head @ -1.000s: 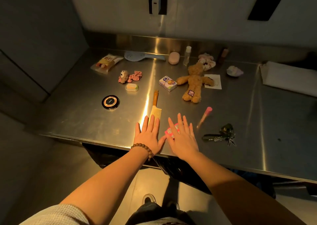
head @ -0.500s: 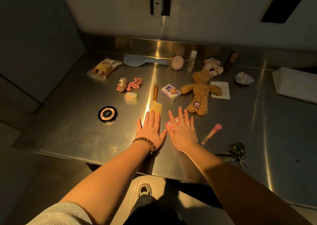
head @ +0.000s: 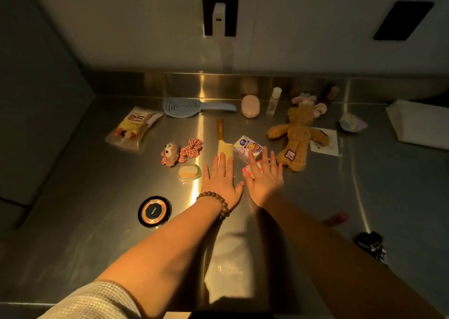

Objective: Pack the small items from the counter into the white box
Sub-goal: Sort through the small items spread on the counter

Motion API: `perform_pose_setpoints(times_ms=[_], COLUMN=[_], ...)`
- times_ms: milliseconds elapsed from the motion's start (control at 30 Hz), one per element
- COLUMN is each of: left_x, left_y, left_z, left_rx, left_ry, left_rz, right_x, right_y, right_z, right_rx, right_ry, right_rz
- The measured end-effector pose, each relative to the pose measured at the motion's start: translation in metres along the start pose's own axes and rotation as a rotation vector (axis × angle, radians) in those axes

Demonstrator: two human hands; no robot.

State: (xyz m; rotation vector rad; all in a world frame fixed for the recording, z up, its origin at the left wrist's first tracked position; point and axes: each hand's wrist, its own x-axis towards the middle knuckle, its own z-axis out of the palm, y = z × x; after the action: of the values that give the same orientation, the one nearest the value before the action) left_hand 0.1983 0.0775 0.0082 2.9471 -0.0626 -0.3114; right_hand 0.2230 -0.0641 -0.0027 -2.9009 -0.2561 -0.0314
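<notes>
Both hands are sliding further in than a second ago: left hand (head: pixel 222 181) now flat over the comb (head: pixel 223 146), right hand (head: pixel 264 180) over the pink packet (head: pixel 251 168), fingers straight and spread, holding nothing. Packing isn't starting yet. White box (head: pixel 420 124) is sitting far right on the dim steel counter (head: pixel 97 221).

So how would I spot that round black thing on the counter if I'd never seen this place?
Start at the steel counter and find the left hand with its bead bracelet. Beside that wrist, toward the counter's near left, lies the round black disc. It alone is flat and circular, with a coppery ring around a dark centre.
</notes>
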Motion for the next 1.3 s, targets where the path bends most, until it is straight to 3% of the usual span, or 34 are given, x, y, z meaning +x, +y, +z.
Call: perform_pose_setpoints(times_ms=[200,467,600,700,800,1033,1300], left_x=[0.032,0.044,0.017,-0.016,-0.052,-0.114,-0.095], left_y=[0.004,0.008,-0.010,-0.034,-0.065,-0.106,-0.117], left_z=[-0.012,-0.028,-0.046,-0.051,-0.047,-0.010,0.003], left_rx=[-0.023,-0.064,-0.143,-0.145,-0.157,-0.071,-0.078], left_ry=[-0.019,-0.053,0.228,0.413,0.501,0.314,0.234], left_rz=[0.020,0.032,0.004,-0.114,-0.260,-0.599,-0.654], right_x=[0.029,0.049,0.047,0.042,0.037,0.035,0.051], right_y=[0.003,0.009,-0.003,-0.034,-0.075,-0.141,-0.157], right_z=[0.004,-0.001,-0.018,-0.031,-0.033,-0.011,0.018], right_rx=[0.000,-0.030,0.027,0.047,0.013,-0.104,-0.260], right_ry=[0.082,-0.071,-0.042,0.001,-0.036,-0.135,-0.194], right_rz=[-0.022,0.014,-0.026,-0.263,-0.471,-0.690,-0.785])
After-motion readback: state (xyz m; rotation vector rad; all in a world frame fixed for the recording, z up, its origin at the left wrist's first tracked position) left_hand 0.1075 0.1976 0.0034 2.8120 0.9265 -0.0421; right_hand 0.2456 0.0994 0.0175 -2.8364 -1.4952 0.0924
